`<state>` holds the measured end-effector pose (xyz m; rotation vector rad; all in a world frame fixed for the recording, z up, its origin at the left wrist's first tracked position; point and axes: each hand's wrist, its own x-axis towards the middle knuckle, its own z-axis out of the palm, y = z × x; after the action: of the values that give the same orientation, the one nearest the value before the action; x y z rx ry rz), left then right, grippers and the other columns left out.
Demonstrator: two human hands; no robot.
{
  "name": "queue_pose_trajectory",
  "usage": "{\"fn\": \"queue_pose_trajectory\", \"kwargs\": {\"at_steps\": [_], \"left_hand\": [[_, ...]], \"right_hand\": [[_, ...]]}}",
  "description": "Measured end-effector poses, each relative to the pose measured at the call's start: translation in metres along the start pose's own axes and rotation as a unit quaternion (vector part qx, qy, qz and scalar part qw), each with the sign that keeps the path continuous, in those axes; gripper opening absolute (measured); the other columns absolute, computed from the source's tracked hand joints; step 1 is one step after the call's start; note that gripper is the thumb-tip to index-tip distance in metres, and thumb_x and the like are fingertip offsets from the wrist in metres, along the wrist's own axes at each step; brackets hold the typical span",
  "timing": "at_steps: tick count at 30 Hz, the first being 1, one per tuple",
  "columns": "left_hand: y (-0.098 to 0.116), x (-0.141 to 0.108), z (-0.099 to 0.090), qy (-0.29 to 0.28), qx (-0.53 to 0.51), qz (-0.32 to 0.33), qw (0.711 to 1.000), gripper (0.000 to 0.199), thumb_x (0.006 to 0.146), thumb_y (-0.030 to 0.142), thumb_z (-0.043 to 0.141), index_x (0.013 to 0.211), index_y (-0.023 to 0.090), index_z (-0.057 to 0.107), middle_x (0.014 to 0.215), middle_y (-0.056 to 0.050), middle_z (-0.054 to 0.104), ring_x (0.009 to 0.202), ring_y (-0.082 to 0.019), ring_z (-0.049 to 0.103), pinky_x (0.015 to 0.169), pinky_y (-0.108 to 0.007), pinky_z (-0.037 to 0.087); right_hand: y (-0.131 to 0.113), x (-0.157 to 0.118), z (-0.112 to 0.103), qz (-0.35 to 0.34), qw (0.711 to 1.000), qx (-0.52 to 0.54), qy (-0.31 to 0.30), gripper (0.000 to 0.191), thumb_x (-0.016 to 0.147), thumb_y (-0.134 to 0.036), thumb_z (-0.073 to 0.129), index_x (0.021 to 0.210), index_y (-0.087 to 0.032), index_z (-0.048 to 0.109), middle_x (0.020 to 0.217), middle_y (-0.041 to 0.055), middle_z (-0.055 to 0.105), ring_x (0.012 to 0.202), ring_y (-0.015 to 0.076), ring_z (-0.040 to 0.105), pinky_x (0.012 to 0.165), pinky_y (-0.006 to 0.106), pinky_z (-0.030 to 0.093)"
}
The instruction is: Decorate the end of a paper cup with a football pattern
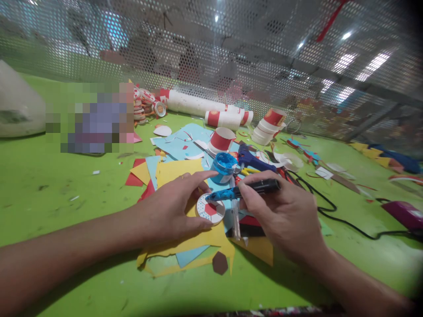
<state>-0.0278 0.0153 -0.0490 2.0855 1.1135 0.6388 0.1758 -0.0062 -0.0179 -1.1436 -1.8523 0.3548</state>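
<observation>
My left hand (pixel 175 204) grips a small round white disc (pixel 214 215) at its edge, thumb at the near side and fingers at the far side. The disc bears a red hexagon in the middle, drawn dark lines and blue dots. Between the fingers of my right hand (pixel 280 207) is a black marker (pixel 261 188), its front end smeared with blue paint. That blue tip lies over the disc's upper edge; whether it touches cannot be told. Just beyond the hands stands a small jar of blue paint (pixel 222 169). Yellow paper (pixel 178 174) lies beneath the left hand.
Behind the jar are a red-and-white paper cup (pixel 221 141), a blue glue gun (pixel 253 159) and stacked cups (pixel 268 125). A black cord (pixel 350 226) trails right beside a purple object (pixel 403 215). A brown hexagon (pixel 220 263) lies in front. Perforated metal mesh (pixel 198 53) borders the green table.
</observation>
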Motion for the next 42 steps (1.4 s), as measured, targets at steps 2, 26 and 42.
{"fn": "queue_pose_trajectory", "kwargs": {"at_steps": [2, 26, 42], "left_hand": [[-0.0002, 0.0002, 0.0003, -0.002, -0.008, 0.002, 1.000, 0.073, 0.074, 0.031, 0.069, 0.137, 0.033, 0.032, 0.101, -0.001, 0.061, 0.093, -0.021, 0.058, 0.081, -0.034, 0.046], [-0.0026, 0.0004, 0.0019, 0.006, -0.028, 0.007, 1.000, 0.076, 0.073, 0.031, 0.072, 0.137, 0.036, 0.032, 0.105, 0.000, 0.060, 0.097, -0.021, 0.057, 0.087, -0.036, 0.045], [-0.0013, -0.0001, 0.0014, 0.005, -0.023, 0.003, 1.000, 0.076, 0.071, 0.030, 0.072, 0.137, 0.033, 0.034, 0.104, -0.003, 0.061, 0.094, -0.022, 0.059, 0.085, -0.038, 0.047]], "right_hand": [[-0.0005, 0.0000, 0.0001, -0.008, 1.000, -0.009, 0.000, 0.002, 0.082, -0.016, 0.062, 0.081, -0.018, 0.062, 0.067, -0.0036, 0.066, 0.055, 0.0097, 0.065, 0.058, 0.020, 0.053], [-0.0041, 0.0013, -0.0006, 0.018, 0.999, 0.007, 0.033, 0.006, 0.081, -0.017, 0.062, 0.075, -0.019, 0.062, 0.062, -0.0045, 0.066, 0.049, 0.0077, 0.063, 0.047, 0.016, 0.050], [-0.0008, -0.0005, 0.0008, 0.025, 0.999, 0.019, -0.007, 0.003, 0.083, -0.020, 0.061, 0.080, -0.020, 0.062, 0.068, -0.0009, 0.071, 0.055, 0.0135, 0.067, 0.054, 0.024, 0.057]]}}
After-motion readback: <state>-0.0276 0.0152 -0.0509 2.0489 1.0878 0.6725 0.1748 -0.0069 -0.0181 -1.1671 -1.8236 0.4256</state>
